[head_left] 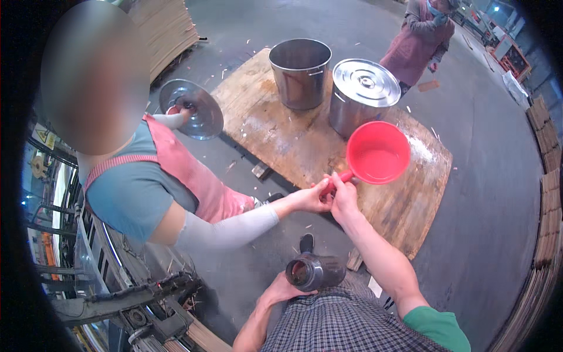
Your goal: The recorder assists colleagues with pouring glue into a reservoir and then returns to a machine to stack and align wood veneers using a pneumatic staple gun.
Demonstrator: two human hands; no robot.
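A red plastic dipper with a round bowl is held out over the wooden board. My right hand is closed at its handle, touching the hand of a co-worker, whose fingers are on the same handle. Close to my body, my left hand grips a dark, wide-mouthed bottle from the side. The bottle is tilted, its open mouth facing left; something reddish-brown shows inside. Its underside hides part of my left fingers.
On the wooden board stand an open steel pot and a lidded steel pot. The co-worker's other hand holds a round metal lid. Another person stands beyond. Machinery is at left, stacked sheets at right.
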